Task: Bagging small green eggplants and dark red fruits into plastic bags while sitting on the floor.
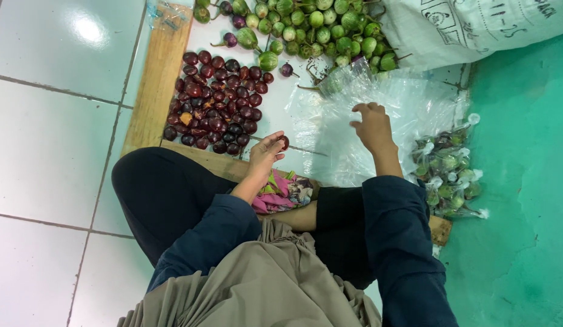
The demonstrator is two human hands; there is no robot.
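Left hand: the left hand (265,152) hovers just off the near edge of the dark purple pile (216,100), fingers pinched together on one small purple eggplant (284,142) held at the fingertips.
Right hand: the right hand (372,127) rests on the clear plastic bags (378,121), to the right of the purple pile, fingers curled down against the plastic; whether they grip a bag I cannot tell.
Purple pile: a heap of small round dark purple eggplants on the white tile, bounded on its left and near sides by a wooden frame (157,79).
Green pile: small round green eggplants (317,27), a few purple ones mixed in, lie beyond the purple pile, touching a white sack (475,24) that lies further right.
Filled bags: small knotted clear bags of green and purple eggplants (451,175) sit well to the right of the purple pile, beside the plastic sheets, on the green floor (523,181).
Cloth: a crumpled pink and green patterned cloth (284,192) lies near the purple pile, just under the left wrist.
Person: seated, dark blue sleeves, black trousers, a khaki garment across the lap.
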